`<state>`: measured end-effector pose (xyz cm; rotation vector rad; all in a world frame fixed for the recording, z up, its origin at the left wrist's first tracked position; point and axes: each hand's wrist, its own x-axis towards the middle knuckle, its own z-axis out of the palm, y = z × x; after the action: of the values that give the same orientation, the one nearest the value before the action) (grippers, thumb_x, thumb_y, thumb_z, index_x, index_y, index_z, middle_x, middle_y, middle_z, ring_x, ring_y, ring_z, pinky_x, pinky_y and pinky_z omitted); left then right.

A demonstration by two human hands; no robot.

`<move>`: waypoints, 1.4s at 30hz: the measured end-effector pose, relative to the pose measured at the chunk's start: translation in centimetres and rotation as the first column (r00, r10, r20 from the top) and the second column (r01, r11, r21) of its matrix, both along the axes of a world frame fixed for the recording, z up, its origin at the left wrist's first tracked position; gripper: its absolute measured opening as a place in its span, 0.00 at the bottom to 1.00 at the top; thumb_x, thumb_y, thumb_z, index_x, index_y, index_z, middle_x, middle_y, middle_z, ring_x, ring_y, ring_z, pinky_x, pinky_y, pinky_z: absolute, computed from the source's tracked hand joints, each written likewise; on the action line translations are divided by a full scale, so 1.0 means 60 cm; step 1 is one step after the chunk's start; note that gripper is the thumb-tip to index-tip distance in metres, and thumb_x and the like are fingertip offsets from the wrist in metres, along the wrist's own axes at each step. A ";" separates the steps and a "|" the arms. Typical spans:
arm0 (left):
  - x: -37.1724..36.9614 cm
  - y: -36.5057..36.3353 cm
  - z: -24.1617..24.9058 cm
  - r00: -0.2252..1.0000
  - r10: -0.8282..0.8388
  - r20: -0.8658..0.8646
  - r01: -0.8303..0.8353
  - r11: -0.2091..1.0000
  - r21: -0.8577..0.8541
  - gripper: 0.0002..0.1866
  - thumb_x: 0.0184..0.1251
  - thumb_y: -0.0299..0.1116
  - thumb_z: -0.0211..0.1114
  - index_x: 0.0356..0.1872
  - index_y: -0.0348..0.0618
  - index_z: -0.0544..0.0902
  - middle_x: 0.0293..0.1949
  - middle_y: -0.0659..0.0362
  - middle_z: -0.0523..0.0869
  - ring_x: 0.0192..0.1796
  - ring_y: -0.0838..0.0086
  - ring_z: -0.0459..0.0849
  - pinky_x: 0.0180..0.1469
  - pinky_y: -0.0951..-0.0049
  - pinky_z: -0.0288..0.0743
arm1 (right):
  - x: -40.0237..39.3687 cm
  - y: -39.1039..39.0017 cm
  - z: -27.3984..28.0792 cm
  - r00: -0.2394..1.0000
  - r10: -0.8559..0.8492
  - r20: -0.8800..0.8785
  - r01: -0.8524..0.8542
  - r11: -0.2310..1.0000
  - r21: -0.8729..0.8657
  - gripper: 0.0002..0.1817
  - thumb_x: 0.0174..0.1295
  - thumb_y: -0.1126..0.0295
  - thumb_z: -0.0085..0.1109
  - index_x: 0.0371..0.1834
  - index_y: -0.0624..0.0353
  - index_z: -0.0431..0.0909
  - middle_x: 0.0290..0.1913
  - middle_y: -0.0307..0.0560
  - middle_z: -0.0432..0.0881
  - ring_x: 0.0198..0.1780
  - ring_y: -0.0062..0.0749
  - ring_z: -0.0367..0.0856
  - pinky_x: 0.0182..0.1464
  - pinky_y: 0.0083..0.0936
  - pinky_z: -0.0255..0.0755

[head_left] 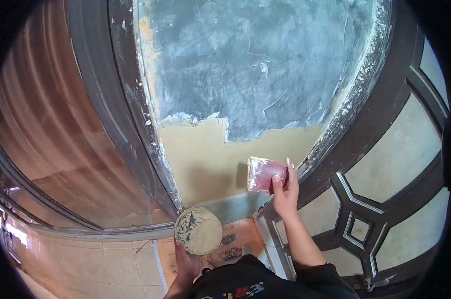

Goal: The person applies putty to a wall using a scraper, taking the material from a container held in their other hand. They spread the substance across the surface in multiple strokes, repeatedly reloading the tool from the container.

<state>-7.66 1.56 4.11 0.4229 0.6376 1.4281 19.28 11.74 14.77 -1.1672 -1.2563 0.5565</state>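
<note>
My right hand (285, 197) is closed around a dark red putty spreader (269, 174), thumb on its near face. Whitish putty coats the spreader's left edge, which is close to the wall; contact cannot be made out. Low on the left, my left hand (185, 261) supports a round bowl of cream putty (199, 231) from its side and underside. Dark streaks show on the putty's surface. In front, the wall (255, 60) is blue-grey above, with a smooth cream putty band (200, 149) below, ending in a jagged upper edge.
A dark, putty-spattered frame (130, 99) borders the wall on the left. At right stands a dark panelled door (370, 164) with pale panes. Brown curtain-like folds (46, 109) show behind glass at left. An orange printed sheet (230, 241) lies on the tiled floor (106, 264).
</note>
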 end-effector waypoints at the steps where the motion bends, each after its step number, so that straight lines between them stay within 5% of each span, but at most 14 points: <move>1: -0.004 0.001 -0.007 0.998 0.024 -0.050 -0.022 0.999 0.037 0.31 0.77 0.54 0.41 0.72 0.48 0.56 0.70 0.52 0.64 0.71 0.58 0.65 0.69 0.53 0.63 | 0.017 0.011 -0.007 1.000 0.020 -0.010 -0.020 1.000 0.002 0.29 0.69 0.71 0.53 0.71 0.63 0.55 0.50 0.49 0.73 0.37 0.25 0.79 0.27 0.20 0.77; 9: 0.039 0.013 -0.007 0.996 0.091 0.010 -0.091 0.996 -0.013 0.30 0.77 0.54 0.40 0.72 0.47 0.59 0.70 0.53 0.65 0.70 0.58 0.66 0.68 0.53 0.65 | 0.040 0.081 -0.031 0.998 0.013 0.058 -0.016 0.998 0.060 0.26 0.64 0.72 0.61 0.61 0.57 0.58 0.50 0.48 0.72 0.41 0.27 0.78 0.30 0.21 0.79; 11: 0.054 0.019 -0.014 0.996 0.086 0.017 -0.085 0.996 -0.007 0.30 0.78 0.54 0.37 0.72 0.48 0.58 0.70 0.54 0.65 0.70 0.58 0.66 0.68 0.53 0.65 | 0.020 0.098 -0.062 0.976 -0.021 0.217 0.012 0.999 0.043 0.24 0.64 0.72 0.60 0.58 0.58 0.58 0.49 0.48 0.72 0.41 0.26 0.78 0.31 0.21 0.79; 15: 0.068 0.021 -0.014 0.995 0.093 -0.036 -0.094 0.995 -0.028 0.31 0.77 0.56 0.35 0.73 0.49 0.57 0.70 0.54 0.65 0.70 0.59 0.66 0.68 0.53 0.64 | -0.039 0.106 -0.049 0.975 0.184 -0.123 -0.186 0.983 0.002 0.22 0.65 0.72 0.59 0.55 0.59 0.57 0.47 0.48 0.73 0.41 0.25 0.78 0.30 0.21 0.79; 21: 0.070 0.010 -0.029 0.983 0.156 -0.101 -0.167 0.980 -0.112 0.31 0.77 0.56 0.38 0.73 0.49 0.56 0.71 0.55 0.64 0.70 0.59 0.67 0.68 0.53 0.65 | -0.064 0.132 -0.055 0.988 0.116 -0.098 -0.117 0.993 -0.003 0.20 0.65 0.69 0.60 0.52 0.65 0.63 0.37 0.49 0.79 0.35 0.27 0.79 0.35 0.26 0.74; 24: 0.072 0.006 -0.031 0.982 0.168 -0.090 -0.177 0.977 -0.116 0.31 0.77 0.55 0.39 0.73 0.49 0.56 0.70 0.54 0.65 0.70 0.60 0.67 0.68 0.54 0.65 | -0.060 0.140 -0.054 0.997 0.063 0.048 -0.062 0.997 -0.036 0.20 0.65 0.68 0.60 0.52 0.65 0.63 0.37 0.50 0.79 0.36 0.30 0.79 0.37 0.28 0.74; 28: 0.073 0.004 -0.032 0.984 0.158 -0.081 -0.168 0.976 -0.140 0.30 0.77 0.54 0.39 0.72 0.48 0.57 0.70 0.53 0.65 0.69 0.60 0.69 0.67 0.55 0.67 | -0.036 0.153 -0.074 0.996 0.070 -0.058 -0.070 0.998 -0.006 0.21 0.65 0.65 0.60 0.52 0.66 0.64 0.38 0.53 0.78 0.36 0.31 0.79 0.36 0.29 0.74; 30: 0.074 0.005 -0.032 0.984 0.155 -0.088 -0.166 0.975 -0.146 0.30 0.78 0.54 0.38 0.71 0.48 0.58 0.69 0.54 0.66 0.69 0.60 0.68 0.67 0.55 0.67 | -0.027 0.150 -0.083 0.998 0.035 -0.043 -0.030 0.994 0.101 0.19 0.66 0.70 0.59 0.51 0.63 0.60 0.37 0.48 0.79 0.29 0.21 0.78 0.28 0.20 0.75; 33: 0.074 0.008 -0.030 0.987 0.145 -0.073 -0.154 0.977 -0.147 0.30 0.78 0.54 0.38 0.71 0.48 0.58 0.69 0.54 0.66 0.69 0.60 0.68 0.67 0.54 0.66 | -0.035 0.136 -0.088 0.994 0.026 0.110 -0.035 0.996 0.077 0.19 0.65 0.68 0.60 0.51 0.64 0.61 0.39 0.49 0.79 0.31 0.22 0.79 0.29 0.20 0.75; 37: 0.076 0.010 -0.017 0.984 0.137 -0.115 -0.155 0.974 -0.168 0.30 0.77 0.55 0.38 0.72 0.48 0.58 0.69 0.55 0.66 0.69 0.60 0.68 0.67 0.55 0.67 | -0.066 0.137 -0.074 0.990 0.089 0.105 -0.094 0.995 0.041 0.20 0.65 0.67 0.60 0.51 0.66 0.62 0.39 0.49 0.78 0.32 0.22 0.79 0.29 0.21 0.75; 40: 0.071 0.008 -0.026 0.987 0.094 -0.127 -0.116 0.977 -0.176 0.30 0.77 0.55 0.38 0.72 0.48 0.57 0.69 0.55 0.66 0.69 0.61 0.68 0.67 0.55 0.67 | -0.073 0.144 -0.067 0.989 -0.009 0.145 -0.010 0.992 0.129 0.21 0.65 0.66 0.61 0.51 0.67 0.63 0.38 0.50 0.78 0.33 0.24 0.78 0.32 0.24 0.75; 42: 0.070 0.010 -0.034 0.989 0.104 -0.109 -0.119 0.982 -0.148 0.30 0.77 0.55 0.38 0.72 0.48 0.58 0.69 0.55 0.66 0.69 0.61 0.69 0.66 0.55 0.68 | -0.071 0.140 -0.056 0.996 0.008 0.093 -0.014 0.998 0.055 0.24 0.65 0.61 0.60 0.54 0.67 0.64 0.40 0.58 0.77 0.37 0.39 0.79 0.40 0.34 0.74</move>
<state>-3.46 2.14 2.04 0.3428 0.8587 1.4584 15.03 20.14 11.42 -1.1512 -1.3500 0.4770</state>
